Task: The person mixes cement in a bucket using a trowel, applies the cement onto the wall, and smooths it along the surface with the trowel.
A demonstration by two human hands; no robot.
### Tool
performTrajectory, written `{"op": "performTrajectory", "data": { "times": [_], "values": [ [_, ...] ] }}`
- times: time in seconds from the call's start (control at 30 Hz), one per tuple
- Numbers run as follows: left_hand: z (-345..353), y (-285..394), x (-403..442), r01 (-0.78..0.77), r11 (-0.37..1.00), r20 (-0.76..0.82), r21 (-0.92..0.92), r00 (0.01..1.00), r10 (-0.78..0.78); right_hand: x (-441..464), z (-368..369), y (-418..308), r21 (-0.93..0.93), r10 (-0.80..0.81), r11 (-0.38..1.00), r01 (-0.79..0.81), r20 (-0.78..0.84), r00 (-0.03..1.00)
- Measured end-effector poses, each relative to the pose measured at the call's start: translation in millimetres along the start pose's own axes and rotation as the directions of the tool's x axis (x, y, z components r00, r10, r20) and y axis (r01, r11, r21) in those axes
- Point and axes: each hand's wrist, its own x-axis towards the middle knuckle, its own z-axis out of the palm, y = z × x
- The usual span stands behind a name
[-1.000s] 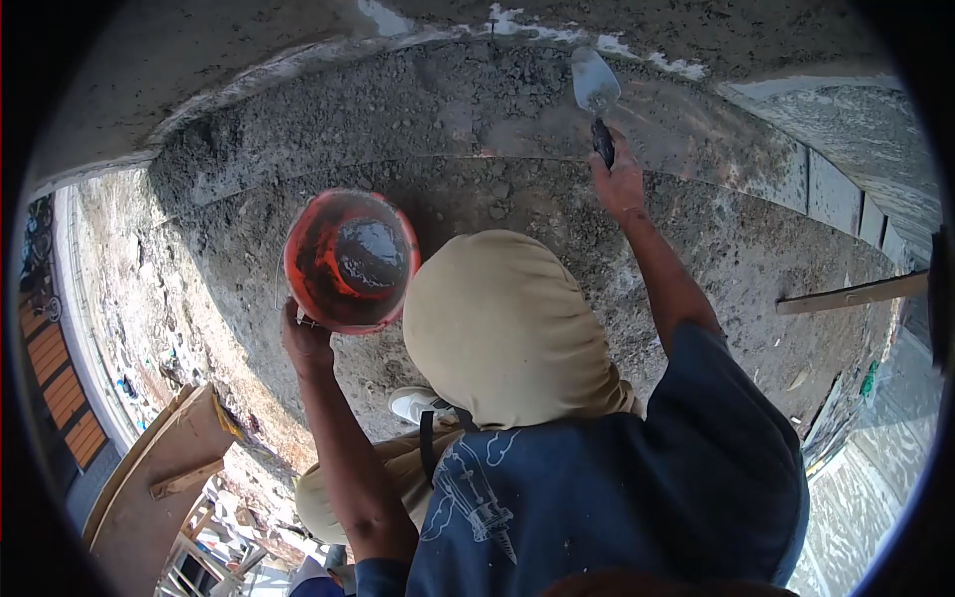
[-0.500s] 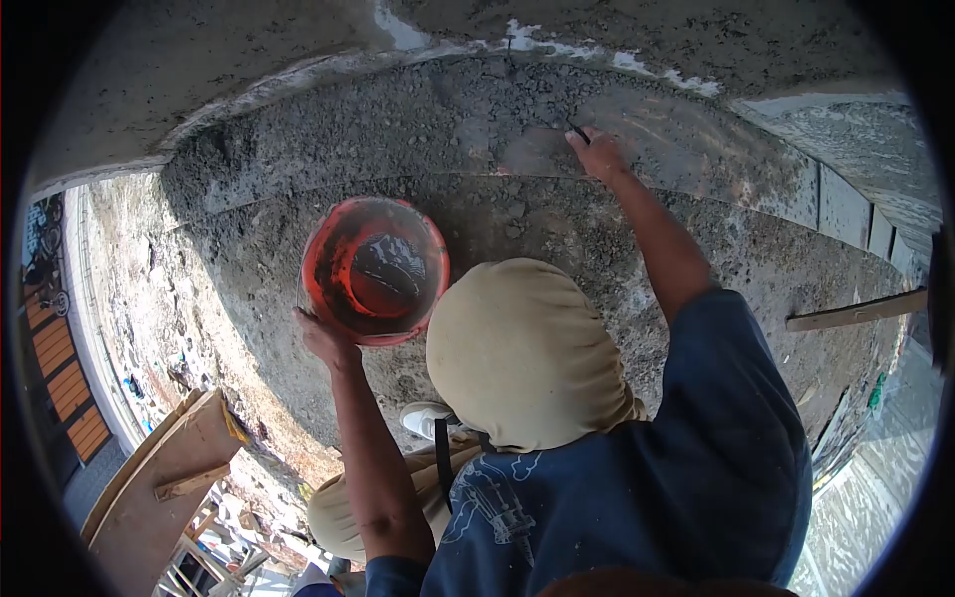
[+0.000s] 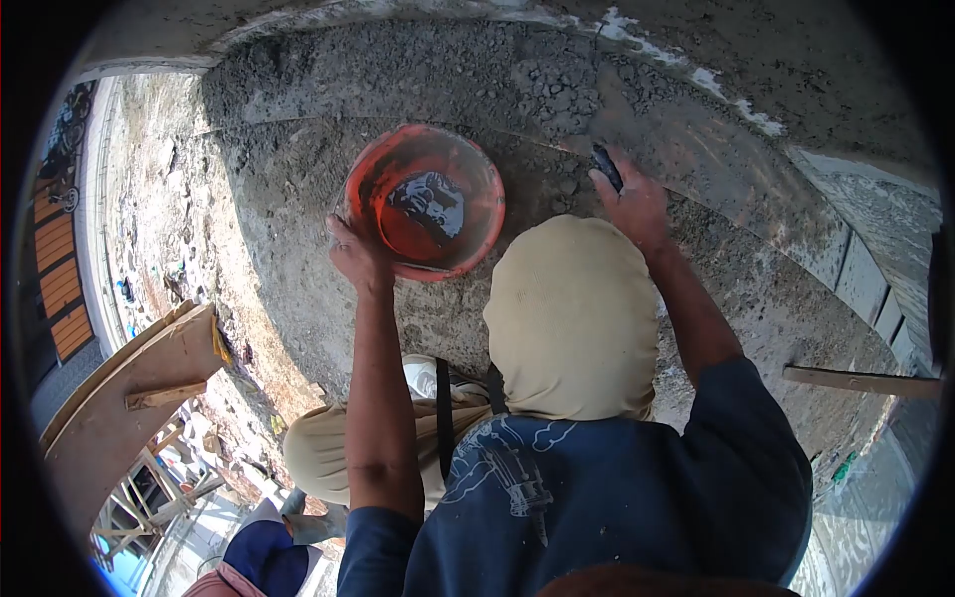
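Observation:
A red-orange bucket (image 3: pixel 477 234), smeared grey inside with a wet, shiny patch at its bottom, is tilted towards me on the ground. My left hand (image 3: pixel 360 257) grips its rim at the lower left. To the right of the bucket, my right hand (image 3: pixel 637 204) is closed around the dark handle of a trowel (image 3: pixel 605 167). The trowel's blade is hard to make out against the grey ground. Just beyond it lies a heap of crumbly grey mortar (image 3: pixel 559 95) along a flat board surface (image 3: pixel 696 164).
A concrete wall (image 3: pixel 846 70) curves across the far side. A timber piece (image 3: pixel 860 381) juts in at the right. Curved plywood (image 3: pixel 129 398) stands at lower left, near another person's dark cap (image 3: pixel 269 557). My knee (image 3: pixel 572 318) rises between my arms.
My right hand has drawn back towards my body with the trowel, nearer the bucket. The view has shifted, and the left hand still holds the rim. Another person's cap has come into view.

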Motion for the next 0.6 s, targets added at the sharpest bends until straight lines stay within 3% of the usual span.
{"op": "performTrajectory", "data": {
  "times": [0.07,0.17,0.27,0.33,0.37,0.47,0.57,0.6],
  "values": [
    [-0.6,4.5,-5.0,0.016,1.000,0.003,-0.004,1.000,-0.016,-7.6,-2.7,-16.7,-0.071,-0.191,0.977,0.199,0.103,0.976],
    [-6.9,-5.3,1.2,0.013,0.998,-0.043,0.058,0.999,-0.011,9.7,17.8,4.2,-0.097,0.172,0.983,-0.159,0.144,0.975],
    [-13.2,-24.1,9.4,0.042,0.999,-0.041,0.020,0.998,-0.041,12.2,24.9,23.5,-0.194,0.061,0.981,0.010,0.358,0.932],
    [-26.3,-49.5,15.7,0.048,0.998,-0.016,-0.044,0.999,-0.049,25.7,22.5,2.8,-0.148,-0.095,0.973,0.177,0.440,0.893],
    [-30.8,-47.6,10.2,0.011,0.999,-0.029,0.052,1.000,-0.009,26.8,21.0,-10.3,-0.123,-0.161,0.961,0.247,0.479,0.863],
    [-29.0,-41.6,-1.6,-0.110,0.957,-0.033,0.268,0.992,0.124,80.9,67.3,-18.6,-0.157,-0.073,0.982,0.108,0.216,0.974],
    [-30.6,-38.8,-2.3,-0.118,0.943,-0.039,0.310,0.990,0.137,108.4,88.4,-28.8,-0.157,-0.194,0.954,0.256,0.331,0.923],
    [-29.7,-36.2,-2.4,-0.048,0.964,-0.044,0.263,0.997,0.061,106.2,88.6,-29.0,-0.123,-0.239,0.941,0.314,0.412,0.879]
  ]
}}
